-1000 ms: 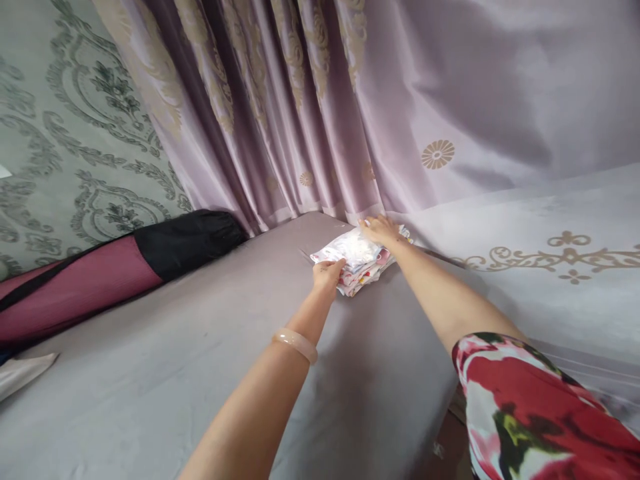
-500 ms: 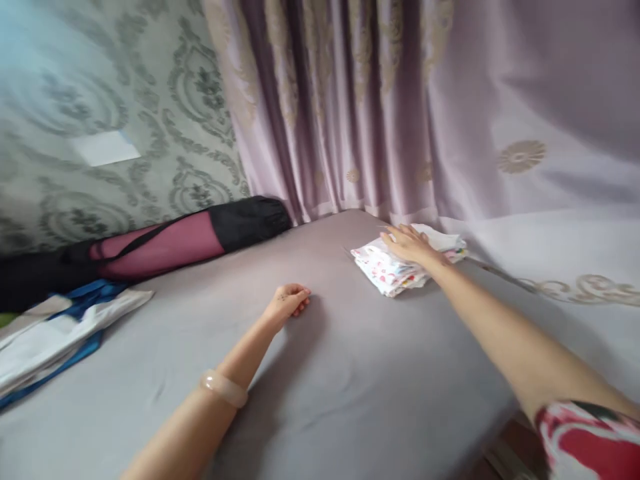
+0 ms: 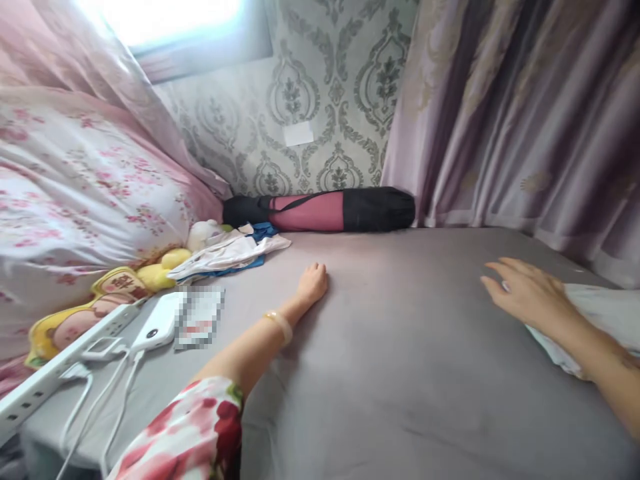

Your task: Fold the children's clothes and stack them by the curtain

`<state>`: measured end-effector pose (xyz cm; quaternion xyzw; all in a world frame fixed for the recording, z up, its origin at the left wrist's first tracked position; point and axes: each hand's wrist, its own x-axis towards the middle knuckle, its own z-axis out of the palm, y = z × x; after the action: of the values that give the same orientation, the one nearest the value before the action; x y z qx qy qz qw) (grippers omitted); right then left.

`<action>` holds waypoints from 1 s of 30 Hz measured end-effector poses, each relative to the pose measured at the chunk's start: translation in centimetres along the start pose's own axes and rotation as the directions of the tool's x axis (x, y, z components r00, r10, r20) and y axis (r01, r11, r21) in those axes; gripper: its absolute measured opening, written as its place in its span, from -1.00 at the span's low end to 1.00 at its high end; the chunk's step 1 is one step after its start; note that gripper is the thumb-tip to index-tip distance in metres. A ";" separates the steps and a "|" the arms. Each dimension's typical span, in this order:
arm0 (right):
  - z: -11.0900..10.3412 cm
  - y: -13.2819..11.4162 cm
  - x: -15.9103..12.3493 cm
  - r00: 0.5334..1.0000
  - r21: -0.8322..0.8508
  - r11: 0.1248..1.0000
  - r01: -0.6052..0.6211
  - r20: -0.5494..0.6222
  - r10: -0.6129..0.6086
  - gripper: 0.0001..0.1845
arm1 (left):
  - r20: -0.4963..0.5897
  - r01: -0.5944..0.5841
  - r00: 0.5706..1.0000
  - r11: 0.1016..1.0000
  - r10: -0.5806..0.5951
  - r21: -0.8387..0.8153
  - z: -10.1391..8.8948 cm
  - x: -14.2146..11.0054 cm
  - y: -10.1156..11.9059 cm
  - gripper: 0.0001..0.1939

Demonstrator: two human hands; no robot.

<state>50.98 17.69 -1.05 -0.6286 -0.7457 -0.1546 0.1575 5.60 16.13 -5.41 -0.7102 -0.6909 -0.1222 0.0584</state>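
Note:
My left hand (image 3: 313, 283) rests knuckles down on the grey bed sheet (image 3: 400, 373), fingers curled under, holding nothing that shows; a pale bangle sits on its wrist. My right hand (image 3: 527, 293) lies at the right, fingers stretched out, resting on the edge of a folded pile of white printed cloth (image 3: 595, 320). Most of that pile is cut off by the frame's right edge.
A maroon and black roll bag (image 3: 325, 210) lies against the patterned wall. A crumpled white and blue garment (image 3: 230, 250), soft toys (image 3: 160, 270), a white power bank (image 3: 157, 330), a power strip (image 3: 60, 363) with cables and a floral quilt (image 3: 75, 200) fill the left. Purple curtains (image 3: 525, 113) hang at right.
The view has swung left, bringing the quilt, toys and power strip into sight. My left hand let go of the folded pile and came down on the sheet. My right hand stays on the pile.

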 end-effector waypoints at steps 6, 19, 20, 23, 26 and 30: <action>1.7 -17.3 0.6 0.927 0.206 0.966 0.154 0.307 -0.214 -0.42 | 0.001 0.012 1.000 0.999 -0.012 -0.043 0.3 0.2 0.4 -0.75; 3.7 -27.4 -1.4 0.911 0.299 0.933 0.199 0.294 -0.288 -0.37 | 0.440 0.439 0.885 0.589 -0.152 -0.679 -4.0 2.9 -7.7 -0.85; 3.8 -27.4 -1.5 0.914 0.297 0.933 0.202 0.287 -0.289 -0.38 | 0.435 0.496 0.863 0.596 -0.257 -0.631 -4.6 2.9 -8.8 -0.87; 3.8 -27.4 -1.5 0.919 0.289 0.935 0.206 0.271 -0.286 -0.38 | 0.330 0.568 0.823 0.631 -0.463 -0.529 -6.7 2.7 -12.6 -0.91; 3.9 -27.5 -1.4 0.923 0.278 0.937 0.210 0.258 -0.284 -0.39 | 0.128 0.638 0.748 0.654 -0.651 -0.407 -9.0 1.5 -16.8 -0.91; 4.0 -27.6 -1.5 0.926 0.269 0.938 0.220 0.245 -0.288 -0.40 | -0.075 0.710 0.662 0.656 -0.746 -0.255 -11.3 -1.2 -21.5 -0.77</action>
<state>23.82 13.64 -6.21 -0.5183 -0.8490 0.0066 0.1026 -16.91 12.96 3.34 -0.3609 -0.8936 -0.2666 -0.0087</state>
